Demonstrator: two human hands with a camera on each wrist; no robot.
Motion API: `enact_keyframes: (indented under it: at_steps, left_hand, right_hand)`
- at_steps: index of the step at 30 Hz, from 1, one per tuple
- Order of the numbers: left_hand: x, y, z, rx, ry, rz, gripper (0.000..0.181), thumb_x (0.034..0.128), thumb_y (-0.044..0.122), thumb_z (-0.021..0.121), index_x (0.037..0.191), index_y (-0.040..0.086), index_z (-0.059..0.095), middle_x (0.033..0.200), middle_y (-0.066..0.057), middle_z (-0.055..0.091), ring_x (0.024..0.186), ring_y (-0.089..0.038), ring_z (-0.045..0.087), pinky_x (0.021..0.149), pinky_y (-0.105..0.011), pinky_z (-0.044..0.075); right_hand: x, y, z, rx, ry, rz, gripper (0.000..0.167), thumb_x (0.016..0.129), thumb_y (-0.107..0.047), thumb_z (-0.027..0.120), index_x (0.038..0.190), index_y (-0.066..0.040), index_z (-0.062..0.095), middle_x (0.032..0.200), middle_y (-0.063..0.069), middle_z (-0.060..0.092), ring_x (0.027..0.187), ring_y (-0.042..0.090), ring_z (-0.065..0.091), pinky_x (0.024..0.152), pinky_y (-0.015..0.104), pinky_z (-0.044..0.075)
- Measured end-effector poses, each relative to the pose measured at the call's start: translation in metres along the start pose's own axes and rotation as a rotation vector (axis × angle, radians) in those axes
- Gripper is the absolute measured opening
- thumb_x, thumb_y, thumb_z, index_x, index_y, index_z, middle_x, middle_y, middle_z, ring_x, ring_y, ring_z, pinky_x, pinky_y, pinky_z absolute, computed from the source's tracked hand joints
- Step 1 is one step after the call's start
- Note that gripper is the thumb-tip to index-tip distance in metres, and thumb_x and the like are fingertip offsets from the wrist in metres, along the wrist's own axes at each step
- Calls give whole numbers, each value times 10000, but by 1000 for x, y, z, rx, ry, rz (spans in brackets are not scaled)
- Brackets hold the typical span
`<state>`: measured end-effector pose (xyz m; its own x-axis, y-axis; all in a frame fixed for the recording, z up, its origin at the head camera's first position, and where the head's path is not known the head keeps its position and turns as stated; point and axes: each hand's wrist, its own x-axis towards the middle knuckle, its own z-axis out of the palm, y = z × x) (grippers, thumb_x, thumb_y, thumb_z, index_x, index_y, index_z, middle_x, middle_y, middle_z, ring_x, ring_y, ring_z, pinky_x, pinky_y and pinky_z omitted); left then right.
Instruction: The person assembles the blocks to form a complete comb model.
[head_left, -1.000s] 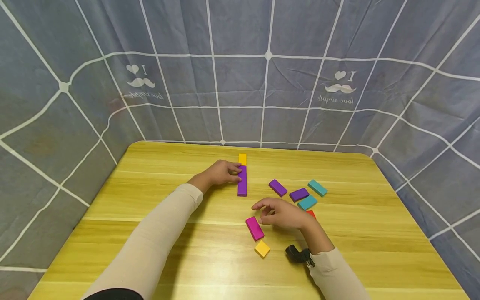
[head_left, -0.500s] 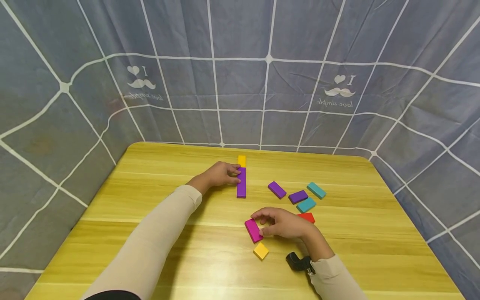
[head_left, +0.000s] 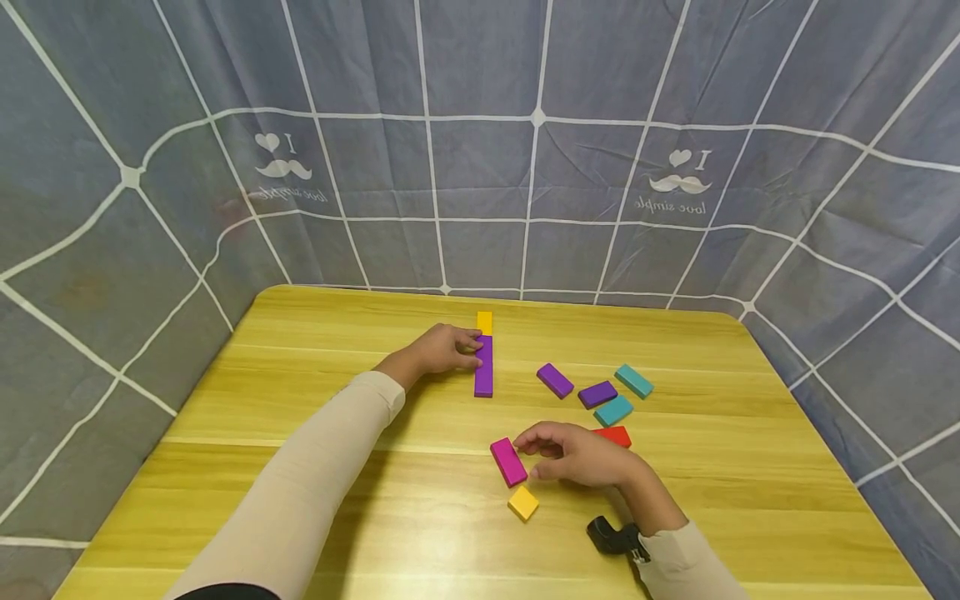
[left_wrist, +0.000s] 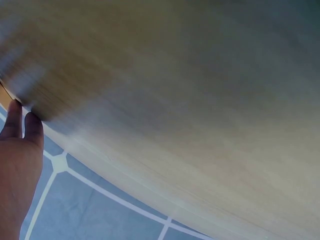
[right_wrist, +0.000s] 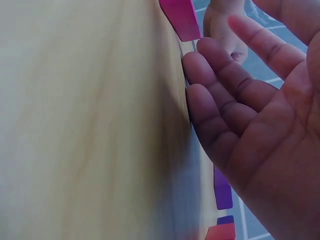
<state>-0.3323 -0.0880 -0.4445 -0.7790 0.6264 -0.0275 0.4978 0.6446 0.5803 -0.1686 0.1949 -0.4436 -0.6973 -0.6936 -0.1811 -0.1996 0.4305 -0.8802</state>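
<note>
In the head view my left hand (head_left: 444, 348) rests with its fingertips against the left side of a long purple block (head_left: 484, 371). A yellow block (head_left: 484, 323) adjoins that block's far end, in line with it. My right hand (head_left: 576, 454) is beside a magenta block (head_left: 508, 462), fingers loosely bent and holding nothing. The right wrist view shows the right hand's fingers (right_wrist: 202, 107) slightly apart from each other, with the magenta block (right_wrist: 182, 20) beyond their tips. A small yellow block (head_left: 523, 503) lies nearer me than the magenta one.
To the right lie two smaller purple blocks (head_left: 555, 381), two teal blocks (head_left: 633, 381) and a red block (head_left: 617, 436), partly hidden by the right hand. They lie on a wooden table (head_left: 300, 333). A grey gridded curtain (head_left: 480, 167) surrounds its far edges.
My right hand came down toward the magenta block, touching or nearly touching it half a second ago, then drew back slightly right. The left hand stays at the purple block.
</note>
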Motion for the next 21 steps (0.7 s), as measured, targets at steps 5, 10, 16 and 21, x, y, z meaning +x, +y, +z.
enact_keyframes:
  at_steps: [5, 10, 16, 21]
  left_hand:
    - [-2, 1, -1, 1, 3, -1, 446, 905, 269, 744, 1283, 48, 659, 1448, -87, 526, 1366, -291, 447, 1148, -386, 323]
    - [-3, 2, -2, -9, -3, 0, 443, 906, 267, 743, 1283, 49, 658, 1449, -82, 526, 1366, -291, 448, 1146, -385, 327]
    - [-2, 0, 1, -9, -9, -20, 452, 906, 284, 743, 1292, 67, 656, 1454, -52, 525, 1375, -280, 439, 1149, -384, 321]
    - [-2, 0, 2, -1, -12, -22, 456, 911, 291, 737, 1301, 69, 651, 1458, -50, 521, 1376, -282, 437, 1150, -389, 320]
  right_hand:
    - [-7, 1, 4, -6, -24, -6, 300, 934, -160, 705, 1228, -177, 647, 1220, -41, 626, 1195, 187, 568, 1034, 314, 452]
    - [-15, 1, 7, -41, -85, -54, 248, 919, -174, 719, 1161, -216, 688, 1137, -3, 648, 1038, 191, 568, 902, 267, 483]
    - [-15, 2, 13, -110, -133, -137, 197, 908, -202, 732, 1100, -242, 718, 1073, 11, 648, 901, 175, 543, 781, 246, 468]
    - [-14, 3, 17, -151, -126, -158, 189, 914, -181, 722, 1093, -240, 723, 1057, -23, 639, 892, 175, 546, 784, 248, 470]
